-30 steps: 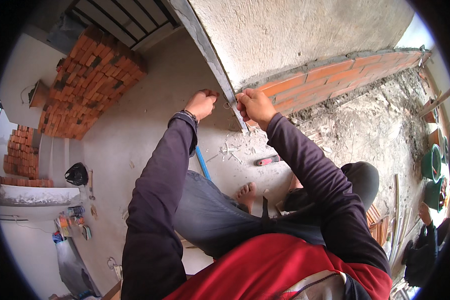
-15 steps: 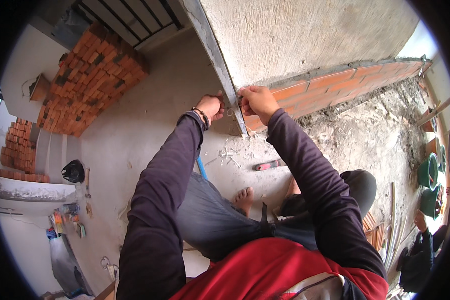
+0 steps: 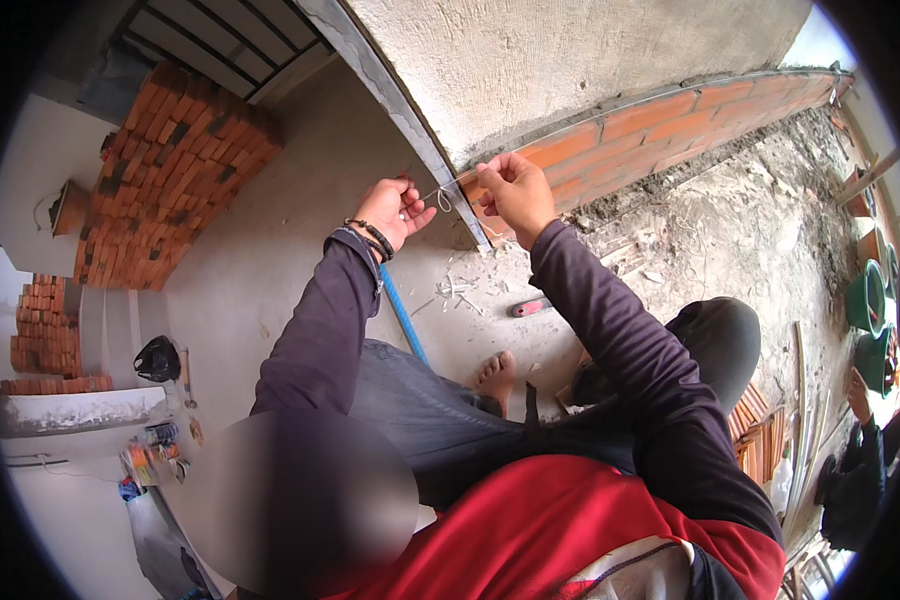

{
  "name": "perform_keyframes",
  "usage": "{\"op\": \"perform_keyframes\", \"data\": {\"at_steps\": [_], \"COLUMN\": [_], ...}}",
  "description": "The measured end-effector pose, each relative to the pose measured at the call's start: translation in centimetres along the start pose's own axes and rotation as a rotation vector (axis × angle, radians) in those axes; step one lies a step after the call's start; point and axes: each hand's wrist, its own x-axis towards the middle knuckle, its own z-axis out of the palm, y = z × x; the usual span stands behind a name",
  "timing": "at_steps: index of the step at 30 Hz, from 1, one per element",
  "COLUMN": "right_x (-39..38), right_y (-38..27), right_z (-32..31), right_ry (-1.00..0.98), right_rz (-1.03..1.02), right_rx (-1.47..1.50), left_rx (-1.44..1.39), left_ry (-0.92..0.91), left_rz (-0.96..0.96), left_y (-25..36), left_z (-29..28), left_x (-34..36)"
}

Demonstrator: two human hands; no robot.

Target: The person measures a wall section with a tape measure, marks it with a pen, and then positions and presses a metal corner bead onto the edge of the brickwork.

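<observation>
A thin white string [image 3: 443, 201] with a small loop in it stretches between my hands, across the narrow grey edge strip [image 3: 454, 187] at the wall corner. My left hand [image 3: 395, 212] pinches one side of it, fingers curled, to the left of the strip. On the other side, my right hand [image 3: 518, 196] grips it between thumb and fingers, in front of the brick course [image 3: 560, 146]. Below my hands, pale scraps [image 3: 456, 293] lie on the floor near a red-handled tool [image 3: 531, 307], its far end hidden by my right sleeve.
Stacked bricks [image 3: 175, 170] stand at the far left. A blue tube-like length [image 3: 404, 318] runs beside my left leg. Rough broken ground [image 3: 710, 230] spreads along the low brick wall. Green buckets [image 3: 864, 298] and another person's hand [image 3: 858, 398] are at the right edge.
My left hand has drawn a little left and down, away from the strip, and turned more palm-up. The string and its loop now show between my hands. The view has shifted slightly.
</observation>
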Motion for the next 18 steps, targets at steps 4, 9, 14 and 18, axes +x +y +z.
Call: {"op": "perform_keyframes", "data": {"at_steps": [4, 9, 14, 18], "right_x": [0.1, 0.6, 0.2, 0.1], "right_y": [-0.8, -0.3, -1.2, -1.3], "right_z": [0.0, -0.3, 0.1, 0.2], "right_ry": [0.04, -0.059, -0.052, -0.079], "right_rz": [0.108, 0.083, 0.054, 0.063], "right_rx": [0.135, 0.203, 0.275, 0.282], "left_rx": [-0.055, -0.094, -0.116, -0.125], "left_ry": [-0.055, -0.011, 0.023, 0.021], "left_rz": [0.033, 0.08, 0.136, 0.144], "left_y": [-0.1, -0.3, 0.7, 1.4], "left_z": [-0.5, -0.3, -0.1, -0.5], "left_x": [-0.5, -1.5, -1.8, -1.5]}}
